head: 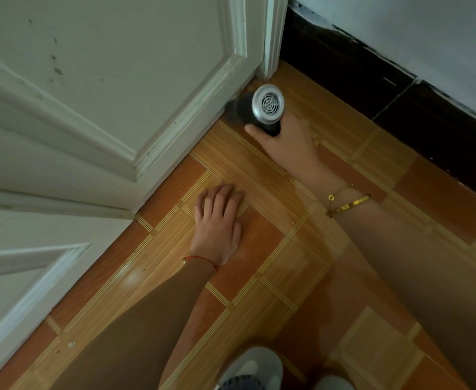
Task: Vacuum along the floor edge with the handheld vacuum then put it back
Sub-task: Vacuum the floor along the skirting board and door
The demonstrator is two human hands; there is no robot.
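The handheld vacuum point(260, 108) is a dark body with a round silver vented rear cap facing me. Its front end points into the gap where the white door point(99, 88) meets the orange tiled floor point(259, 249), near the door frame corner. My right hand point(287, 142) grips the vacuum's handle from below, two gold bracelets on its wrist. Flat on the floor lies my left hand point(220, 223), palm down, fingers spread a little, a red thread around the wrist. The vacuum's nozzle is hidden against the door edge.
A dark brown skirting board point(371, 77) runs along the pale wall at the right. The white door frame point(273, 38) stands in the corner. A grey slipper point(250, 370) shows at the bottom edge.
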